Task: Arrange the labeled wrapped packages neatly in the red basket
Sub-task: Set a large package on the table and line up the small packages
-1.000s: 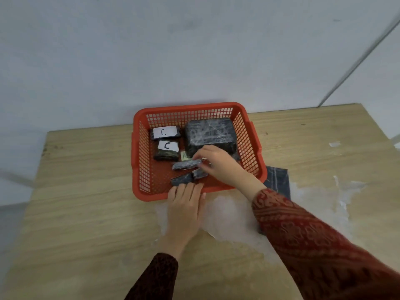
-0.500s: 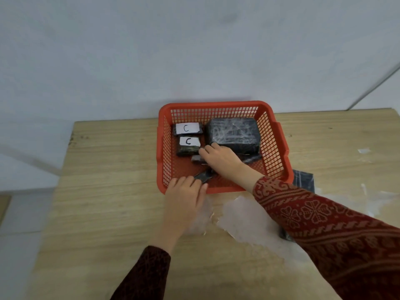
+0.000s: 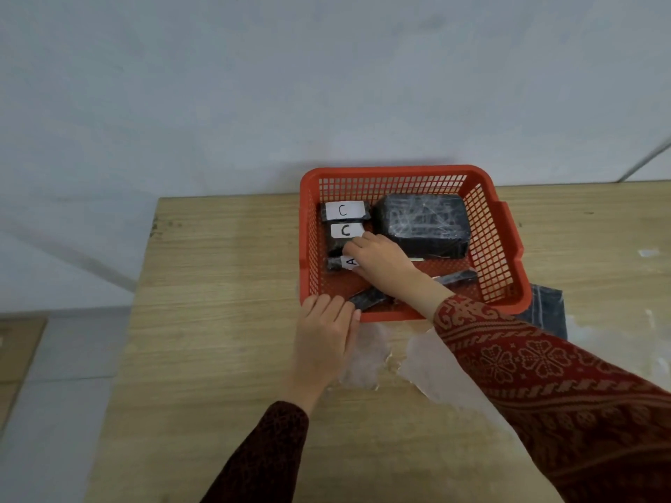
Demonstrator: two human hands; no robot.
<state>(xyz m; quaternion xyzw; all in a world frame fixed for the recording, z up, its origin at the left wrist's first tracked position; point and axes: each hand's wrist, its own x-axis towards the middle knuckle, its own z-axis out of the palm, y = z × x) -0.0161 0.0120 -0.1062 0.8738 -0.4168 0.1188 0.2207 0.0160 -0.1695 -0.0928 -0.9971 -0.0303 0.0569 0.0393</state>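
red plastic mesh basket; matt wooden table.

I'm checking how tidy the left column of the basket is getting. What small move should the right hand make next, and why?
Probably slide the A package up flush under the lower C package, then let go. The right hand rests on it in the red basket, and the two C packages already stack in a column, the upper C package at the back. The left hand steadies the front rim.

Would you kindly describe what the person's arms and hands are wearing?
Both hands are bare: no gloves, rings or watch visible on the left hand or right hand. The right sleeve is red knit with pale floral and scroll patterns. The left sleeve is much darker, maroon-brown with faint speckling.
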